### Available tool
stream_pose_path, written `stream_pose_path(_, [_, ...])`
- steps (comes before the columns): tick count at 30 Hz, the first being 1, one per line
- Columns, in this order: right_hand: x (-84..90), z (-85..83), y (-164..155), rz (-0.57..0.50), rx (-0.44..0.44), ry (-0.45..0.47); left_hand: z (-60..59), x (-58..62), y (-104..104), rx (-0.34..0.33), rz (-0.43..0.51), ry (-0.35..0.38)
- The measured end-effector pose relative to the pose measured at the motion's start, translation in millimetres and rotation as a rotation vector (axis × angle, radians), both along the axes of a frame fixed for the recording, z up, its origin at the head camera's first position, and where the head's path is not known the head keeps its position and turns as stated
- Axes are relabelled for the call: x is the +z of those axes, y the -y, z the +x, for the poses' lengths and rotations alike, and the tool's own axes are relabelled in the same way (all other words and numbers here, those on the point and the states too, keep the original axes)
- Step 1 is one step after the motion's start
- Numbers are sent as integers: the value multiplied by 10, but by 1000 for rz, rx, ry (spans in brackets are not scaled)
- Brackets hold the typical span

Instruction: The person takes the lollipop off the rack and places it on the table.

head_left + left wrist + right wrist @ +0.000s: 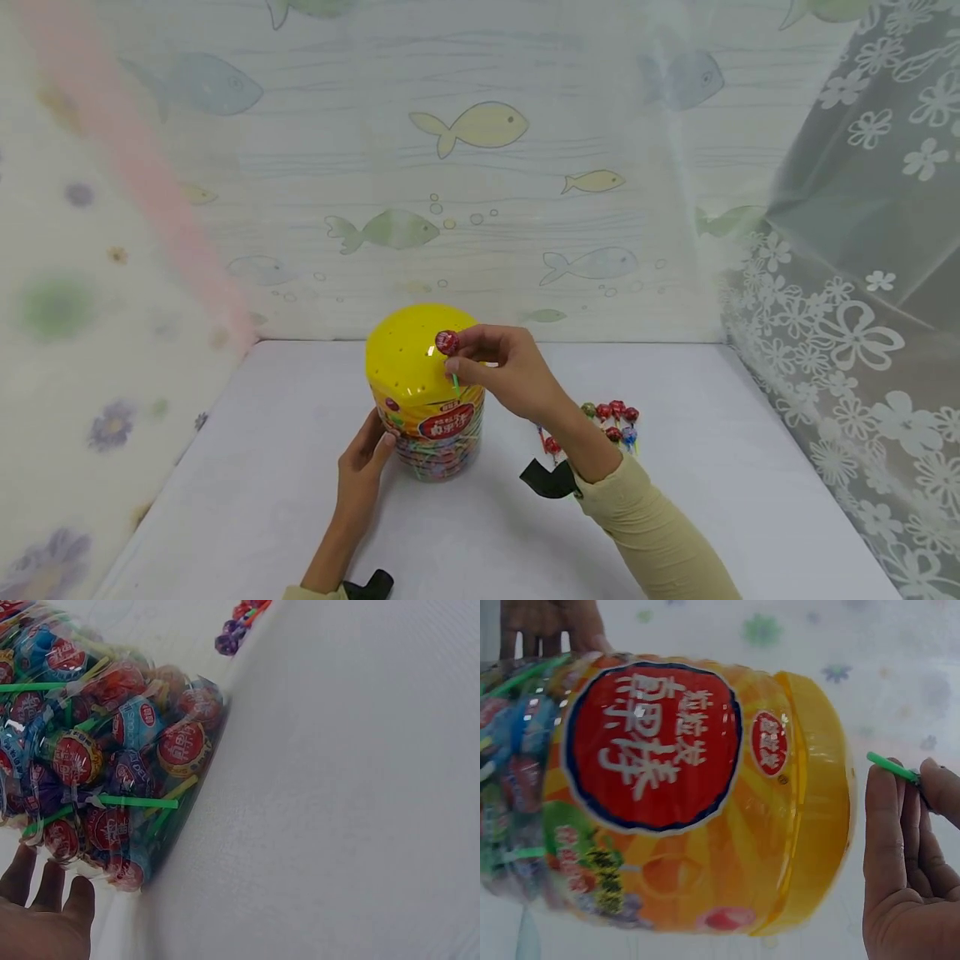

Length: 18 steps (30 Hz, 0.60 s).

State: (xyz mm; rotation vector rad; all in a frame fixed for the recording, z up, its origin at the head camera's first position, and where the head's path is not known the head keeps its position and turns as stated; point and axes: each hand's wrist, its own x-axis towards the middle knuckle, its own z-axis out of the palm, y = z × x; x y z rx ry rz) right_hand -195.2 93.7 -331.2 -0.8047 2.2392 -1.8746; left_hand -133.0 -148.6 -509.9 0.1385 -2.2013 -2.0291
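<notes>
A large clear jar with a yellow lid stands upright on the table, filled with wrapped lollipops. Its orange label carries a red oval, seen closely in the right wrist view. Against the jar's lower left side rests my left hand, thumb toward the front; the left wrist view shows its fingers nearly straight beside the wall. My right hand pinches a lollipop just above the lid, its red-wrapped head up. The green stick points out from between finger and thumb in the right wrist view.
Several loose lollipops lie on the white table right of the jar, partly hidden by my right forearm. A curtain with fish drawings closes off the back, and a flowered sheer curtain hangs on the right.
</notes>
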Motion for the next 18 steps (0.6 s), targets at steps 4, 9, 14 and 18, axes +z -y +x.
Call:
stream_pose_path(4, [-99, 71, -145, -35, -2, 17, 18, -4, -1, 2, -3, -4])
stream_pose_path(9, [-303, 106, -357, -37, -10, 58, 32, -15, 8, 6, -5, -6])
stream_pose_path(14, [-541, 158, -578, 6, -58, 128, 52, -8, 9, 10, -20, 4])
stream_pose_path(18, [-754, 207, -753, 25, -77, 191, 79, -2, 14, 18, -26, 9])
